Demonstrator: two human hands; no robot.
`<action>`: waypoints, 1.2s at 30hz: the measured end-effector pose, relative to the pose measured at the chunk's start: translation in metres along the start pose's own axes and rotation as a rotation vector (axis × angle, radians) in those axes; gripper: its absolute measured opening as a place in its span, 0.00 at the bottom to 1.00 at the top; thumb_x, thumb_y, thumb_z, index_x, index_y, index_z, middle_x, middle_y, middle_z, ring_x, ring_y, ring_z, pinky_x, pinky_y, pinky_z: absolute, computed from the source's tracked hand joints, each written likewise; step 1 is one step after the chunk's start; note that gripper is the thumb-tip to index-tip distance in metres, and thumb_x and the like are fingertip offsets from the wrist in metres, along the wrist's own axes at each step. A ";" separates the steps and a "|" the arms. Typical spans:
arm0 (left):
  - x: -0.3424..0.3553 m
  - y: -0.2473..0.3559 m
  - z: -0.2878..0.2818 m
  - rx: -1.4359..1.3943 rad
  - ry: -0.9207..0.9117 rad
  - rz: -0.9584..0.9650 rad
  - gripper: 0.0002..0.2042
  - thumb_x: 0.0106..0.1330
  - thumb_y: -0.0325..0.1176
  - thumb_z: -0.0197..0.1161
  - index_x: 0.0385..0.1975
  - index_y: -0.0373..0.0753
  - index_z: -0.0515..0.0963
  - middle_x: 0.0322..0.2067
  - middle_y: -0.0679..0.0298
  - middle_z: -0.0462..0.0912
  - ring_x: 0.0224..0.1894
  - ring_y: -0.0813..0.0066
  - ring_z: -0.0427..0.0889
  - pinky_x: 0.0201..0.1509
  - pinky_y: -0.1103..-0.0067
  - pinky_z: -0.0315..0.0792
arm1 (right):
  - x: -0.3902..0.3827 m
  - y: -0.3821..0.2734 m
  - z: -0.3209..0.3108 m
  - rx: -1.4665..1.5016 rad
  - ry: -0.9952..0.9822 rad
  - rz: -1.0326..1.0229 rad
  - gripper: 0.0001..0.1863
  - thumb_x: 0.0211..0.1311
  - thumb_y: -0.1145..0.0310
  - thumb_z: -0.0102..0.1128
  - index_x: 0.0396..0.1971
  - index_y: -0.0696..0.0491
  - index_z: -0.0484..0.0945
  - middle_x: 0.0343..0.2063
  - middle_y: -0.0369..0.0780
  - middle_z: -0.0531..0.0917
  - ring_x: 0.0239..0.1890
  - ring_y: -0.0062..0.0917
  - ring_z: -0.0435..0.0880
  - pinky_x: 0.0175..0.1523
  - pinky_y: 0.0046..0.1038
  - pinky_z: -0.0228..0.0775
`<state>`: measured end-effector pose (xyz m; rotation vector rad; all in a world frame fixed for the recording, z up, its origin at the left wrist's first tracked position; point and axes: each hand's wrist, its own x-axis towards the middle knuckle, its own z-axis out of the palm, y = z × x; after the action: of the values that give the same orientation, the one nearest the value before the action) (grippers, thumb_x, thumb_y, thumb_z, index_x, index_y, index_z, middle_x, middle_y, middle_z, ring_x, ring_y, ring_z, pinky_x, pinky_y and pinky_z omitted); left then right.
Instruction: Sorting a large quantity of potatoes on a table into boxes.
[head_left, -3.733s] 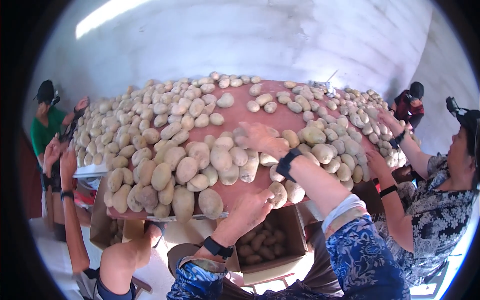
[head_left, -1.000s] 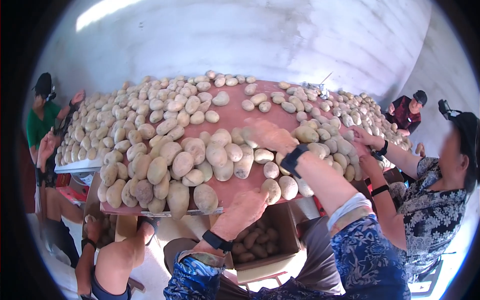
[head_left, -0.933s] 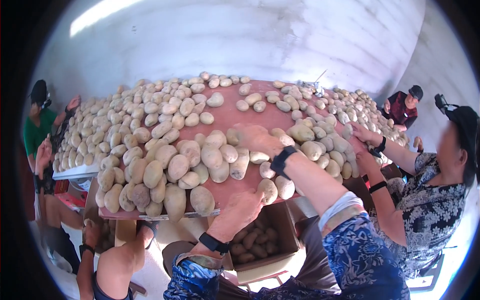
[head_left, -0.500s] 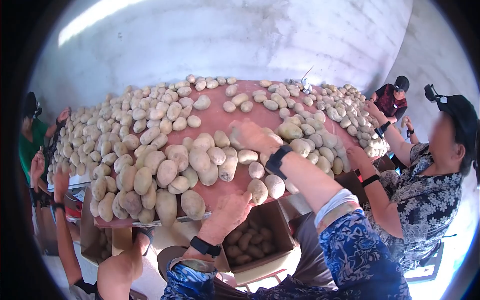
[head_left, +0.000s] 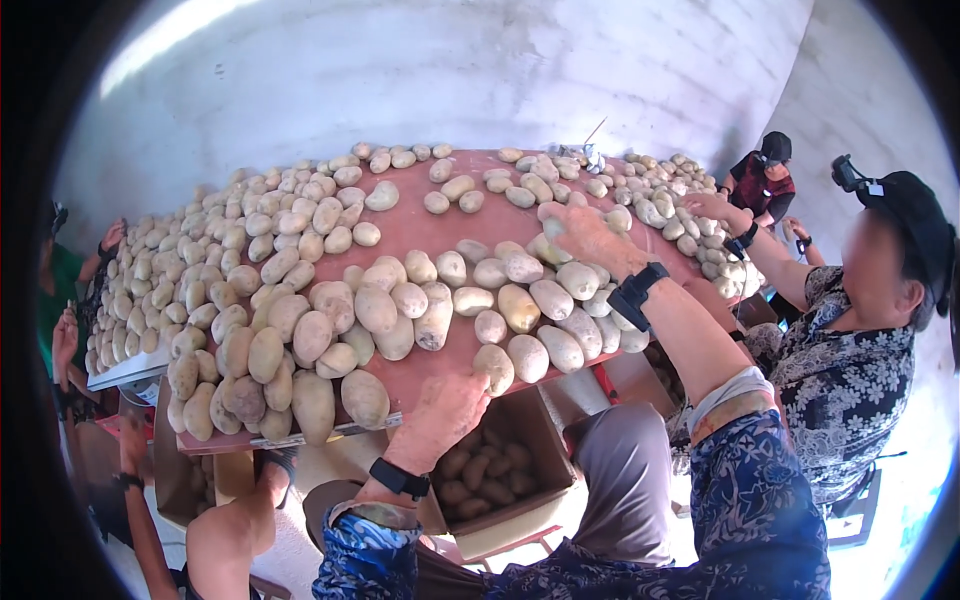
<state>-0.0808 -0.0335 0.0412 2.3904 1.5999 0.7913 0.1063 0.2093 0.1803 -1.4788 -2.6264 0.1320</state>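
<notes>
My left hand is at the near edge of the reddish table. Its fingers are closed against a tan potato at that edge. Farther out on the right, my right hand reaches palm down over a group of potatoes. Its fingers are stretched out and partly spread, touching potatoes beneath them; the hand hides some of these. More potatoes line the edge to the right of my left hand. A bigger potato lies to its left.
Below the edge stands an open cardboard box with potatoes inside. A large heap of potatoes covers the table's left side. A person in a patterned shirt works close on my right; other people's hands are at the left and far right.
My right hand has moved right across the table, onto potatoes farther over. My left hand stays by the same potato at the edge. The whole view has shifted slightly.
</notes>
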 end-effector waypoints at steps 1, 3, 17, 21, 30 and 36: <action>0.001 0.001 0.000 0.000 -0.002 -0.001 0.08 0.62 0.33 0.62 0.36 0.39 0.74 0.26 0.54 0.81 0.31 0.51 0.81 0.34 0.60 0.74 | 0.001 -0.002 0.001 -0.007 -0.129 0.136 0.25 0.53 0.75 0.61 0.54 0.48 0.73 0.45 0.52 0.78 0.53 0.45 0.77 0.55 0.42 0.71; 0.006 0.004 0.000 -0.018 0.067 0.022 0.08 0.61 0.33 0.63 0.36 0.39 0.74 0.27 0.55 0.81 0.31 0.52 0.81 0.33 0.61 0.74 | 0.001 0.023 0.022 0.011 -0.051 0.017 0.26 0.53 0.76 0.60 0.55 0.47 0.73 0.46 0.52 0.78 0.54 0.44 0.76 0.56 0.41 0.71; 0.005 0.005 -0.006 -0.077 0.048 0.005 0.07 0.61 0.31 0.62 0.35 0.37 0.73 0.30 0.54 0.80 0.34 0.49 0.80 0.35 0.60 0.74 | 0.006 0.008 0.051 -0.233 0.056 -0.050 0.19 0.59 0.74 0.56 0.52 0.52 0.74 0.48 0.50 0.77 0.54 0.46 0.77 0.57 0.44 0.72; 0.006 0.003 -0.003 -0.069 0.042 -0.004 0.07 0.61 0.31 0.62 0.34 0.36 0.73 0.30 0.53 0.80 0.34 0.49 0.80 0.35 0.59 0.74 | 0.006 -0.005 0.055 -0.270 0.065 -0.148 0.19 0.58 0.71 0.59 0.51 0.51 0.75 0.48 0.48 0.78 0.55 0.43 0.75 0.58 0.42 0.69; 0.010 0.002 0.000 -0.085 0.017 -0.027 0.07 0.61 0.32 0.61 0.34 0.37 0.73 0.32 0.53 0.81 0.35 0.50 0.81 0.36 0.60 0.75 | 0.017 -0.010 0.070 -0.295 -0.113 -0.264 0.21 0.53 0.66 0.66 0.50 0.49 0.76 0.42 0.46 0.83 0.55 0.41 0.76 0.62 0.47 0.61; 0.009 0.003 0.000 -0.086 0.051 -0.017 0.07 0.62 0.31 0.61 0.35 0.36 0.73 0.30 0.53 0.81 0.34 0.48 0.81 0.36 0.59 0.75 | 0.039 -0.010 0.073 -0.213 -0.090 -0.100 0.17 0.58 0.62 0.59 0.47 0.51 0.76 0.42 0.50 0.84 0.50 0.48 0.80 0.56 0.46 0.68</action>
<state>-0.0761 -0.0266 0.0452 2.3121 1.5688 0.9051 0.0672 0.2363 0.1123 -1.4281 -2.8575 -0.0965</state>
